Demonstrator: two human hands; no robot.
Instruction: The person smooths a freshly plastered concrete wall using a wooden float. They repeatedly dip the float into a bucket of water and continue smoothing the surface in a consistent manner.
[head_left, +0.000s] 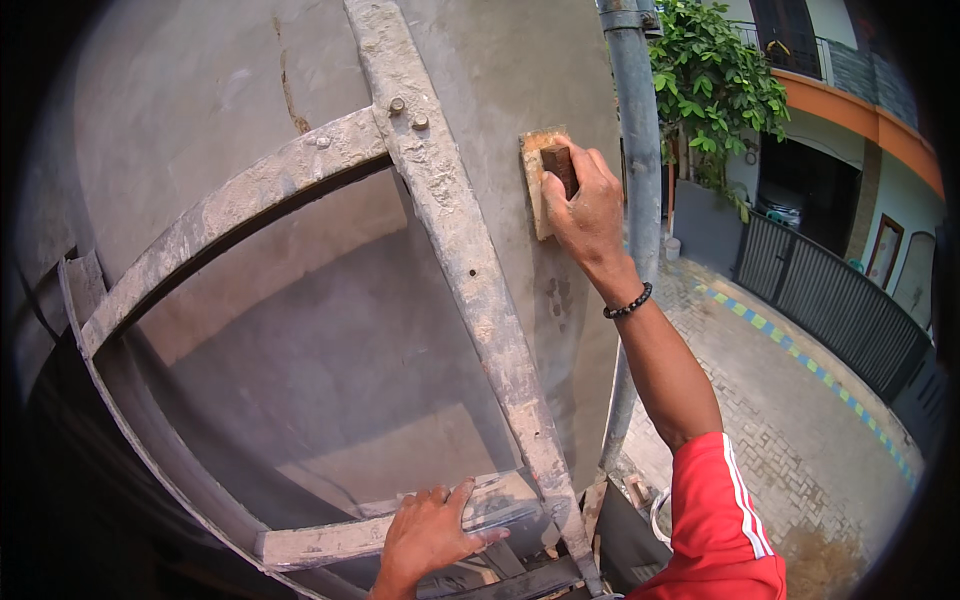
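Grips float against wall with curled right hand at one o'clock; rests left hand, loosely spread, on rail at six o'clock.

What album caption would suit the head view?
Right hand holding a float against a grey wall, left hand resting on a crusted frame.

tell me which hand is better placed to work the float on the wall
Probably the right hand: it grips the float, which is against the wall. The left hand rests lower, on the frame.
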